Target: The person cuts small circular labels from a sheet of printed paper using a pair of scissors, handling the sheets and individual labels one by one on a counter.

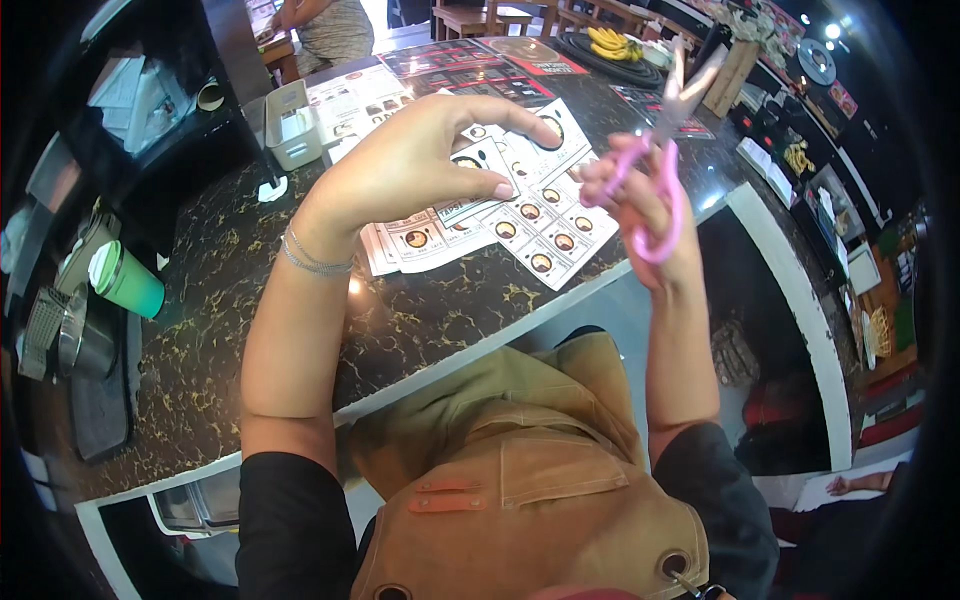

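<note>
My left hand (420, 157) is over the printed sheets, thumb and index finger apart. Its thumb lies on a small cut printed card (476, 176), and the index fingertip touches another white printed card (566, 139). My right hand (637, 195) holds pink-handled scissors (660, 157), fingers through the loops, blades parted and pointing up and away. Beneath the hands lies a sheet of repeated round-logo cards (555, 240), near the counter edge. More printed sheets (442, 244) lie to its left, partly overlapped. Whether the thumb presses or grips the small card is hard to tell.
The dark marbled counter (420, 315) has a pale edge. A beige plastic bin (292, 127) and laminated menus (465, 67) stand or lie beyond the sheets. Bananas (611, 45) rest on a black tray. A green tumbler (127, 281) is at left. Another person (334, 34) stands beyond.
</note>
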`<state>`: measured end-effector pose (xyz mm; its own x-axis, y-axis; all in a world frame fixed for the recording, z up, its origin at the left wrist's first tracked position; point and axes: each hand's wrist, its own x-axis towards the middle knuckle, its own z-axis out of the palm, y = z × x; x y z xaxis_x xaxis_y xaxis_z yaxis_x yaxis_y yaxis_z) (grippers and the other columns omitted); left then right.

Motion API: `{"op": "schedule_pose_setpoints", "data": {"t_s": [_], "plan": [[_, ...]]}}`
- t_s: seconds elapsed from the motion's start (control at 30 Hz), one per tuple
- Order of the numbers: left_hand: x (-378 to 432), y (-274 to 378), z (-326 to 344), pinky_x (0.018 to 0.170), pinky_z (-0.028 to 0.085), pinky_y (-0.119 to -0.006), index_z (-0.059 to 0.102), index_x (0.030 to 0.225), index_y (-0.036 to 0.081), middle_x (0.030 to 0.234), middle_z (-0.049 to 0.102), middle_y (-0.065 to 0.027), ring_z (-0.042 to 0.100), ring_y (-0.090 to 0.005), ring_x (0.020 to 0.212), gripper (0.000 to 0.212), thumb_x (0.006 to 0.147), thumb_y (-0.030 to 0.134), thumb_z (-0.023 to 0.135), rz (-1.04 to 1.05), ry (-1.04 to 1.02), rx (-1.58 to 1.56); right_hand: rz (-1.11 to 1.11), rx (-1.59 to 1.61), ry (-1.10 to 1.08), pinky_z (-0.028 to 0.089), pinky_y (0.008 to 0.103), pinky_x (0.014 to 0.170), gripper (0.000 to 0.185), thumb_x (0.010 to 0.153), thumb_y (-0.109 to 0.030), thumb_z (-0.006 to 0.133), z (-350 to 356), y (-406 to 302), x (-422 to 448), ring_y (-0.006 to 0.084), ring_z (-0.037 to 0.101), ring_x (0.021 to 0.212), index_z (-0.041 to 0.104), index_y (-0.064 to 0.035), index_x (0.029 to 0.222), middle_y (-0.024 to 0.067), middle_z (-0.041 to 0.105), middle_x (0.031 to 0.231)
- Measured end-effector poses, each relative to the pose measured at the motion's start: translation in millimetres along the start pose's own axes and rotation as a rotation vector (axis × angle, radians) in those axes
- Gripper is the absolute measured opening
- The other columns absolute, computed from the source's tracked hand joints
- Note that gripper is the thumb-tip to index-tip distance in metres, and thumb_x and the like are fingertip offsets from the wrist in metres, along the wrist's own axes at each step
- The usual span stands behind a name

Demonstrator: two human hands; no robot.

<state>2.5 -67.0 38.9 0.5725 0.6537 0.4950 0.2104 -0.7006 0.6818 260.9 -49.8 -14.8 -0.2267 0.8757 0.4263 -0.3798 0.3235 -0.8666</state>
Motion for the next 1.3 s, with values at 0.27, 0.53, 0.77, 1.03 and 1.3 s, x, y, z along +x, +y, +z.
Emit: {"op": "schedule_pose_setpoints", "data": {"t_s": [0.27,0.53,0.77,1.03,1.3], "plan": [[-30,-26,-49,0.074,0.049,-0.029,0.062,0.123,0.007,0.094,0.067,-0.0007,0.058,-0.0102,0.081,0.045,0.079,0.005,0.069,-0.310,0.132,0.368,-0.086,0.005,0.181,0.054,0.0307,0.068,0.047,0.084,-0.007,0.075,-4,39,23,0.0156,0.064,0.080,0.051,0.0041,0.123,0.0086,0.063,0.099],[-135,-71,-77,0.057,0.051,-0.026,0.062,0.124,0.007,0.099,0.067,-0.0039,0.061,-0.0116,0.068,0.045,0.081,0.011,0.075,-1.037,0.118,0.289,0.153,-0.044,0.144,0.053,0.0306,0.065,0.058,0.081,-0.005,0.077,3,62,9,0.0181,0.065,0.070,0.046,0.0073,0.128,0.0087,0.058,0.091],[-92,-35,0,0.083,0.054,-0.032,0.064,0.121,0.005,0.111,0.068,-0.0114,0.066,-0.0194,0.094,0.048,0.078,0.020,0.080,-0.544,0.305,0.179,0.157,-0.496,-0.168,0.040,0.0200,0.056,0.048,0.076,-0.005,0.081,43,48,1,0.0052,0.053,0.064,0.057,-0.0023,0.118,0.0000,0.059,0.078],[-69,-48,86,0.066,0.053,-0.030,0.065,0.110,-0.002,0.081,0.069,-0.0079,0.065,-0.0152,0.076,0.034,0.081,0.012,0.075,-0.600,0.516,-0.361,0.119,-0.347,0.068,0.054,0.0277,0.072,0.049,0.079,-0.008,0.081,33,57,-13,0.0170,0.067,0.078,0.054,-0.0019,0.120,0.0065,0.063,0.087],[-71,-44,96,0.072,0.053,-0.025,0.059,0.120,-0.002,0.104,0.068,-0.0070,0.065,-0.0122,0.087,0.041,0.086,0.014,0.074,-0.515,0.760,-0.746,0.214,-0.055,-0.053,0.046,0.0227,0.059,0.050,0.076,-0.008,0.082,42,75,-14,0.0108,0.060,0.069,0.055,-0.0004,0.117,0.0030,0.063,0.081]]}}
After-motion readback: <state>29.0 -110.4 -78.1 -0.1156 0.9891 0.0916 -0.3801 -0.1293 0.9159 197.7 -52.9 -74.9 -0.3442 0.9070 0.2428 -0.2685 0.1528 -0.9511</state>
